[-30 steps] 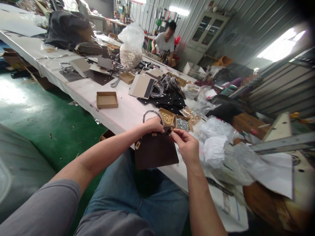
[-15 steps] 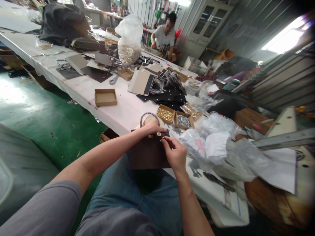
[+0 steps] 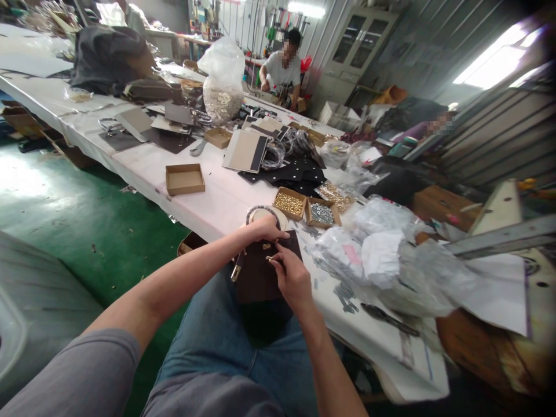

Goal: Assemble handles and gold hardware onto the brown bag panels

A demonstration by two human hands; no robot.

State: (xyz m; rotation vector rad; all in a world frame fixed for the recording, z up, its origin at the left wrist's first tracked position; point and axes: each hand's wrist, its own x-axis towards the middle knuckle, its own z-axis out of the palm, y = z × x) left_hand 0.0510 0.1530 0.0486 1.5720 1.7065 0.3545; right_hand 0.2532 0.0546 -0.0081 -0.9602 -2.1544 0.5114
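A dark brown panel (image 3: 256, 285), seemingly part of a bag, rests over my lap against the table edge. My left hand (image 3: 267, 227) is closed on its upper edge, beside a grey curved handle (image 3: 251, 213). On the panel's face sits a small gold metal plate (image 3: 266, 247). At the panel's left side hangs a strap with a gold metal fitting (image 3: 236, 273). My right hand (image 3: 293, 272) pinches a small gold metal piece (image 3: 270, 259) just in front of the panel, below the plate. The fingertips of my left hand are partly hidden.
Beyond my hands stand a box of gold studs (image 3: 289, 202) and a box of silver pieces (image 3: 321, 212). An open cardboard box (image 3: 185, 180) lies left. Plastic bags (image 3: 369, 249) and dark pliers (image 3: 388, 319) lie right. A person (image 3: 282, 72) works at the back.
The right hand has moved left and down with the gold piece. The panel has turned, and the strap with its gold fitting now shows at the left.
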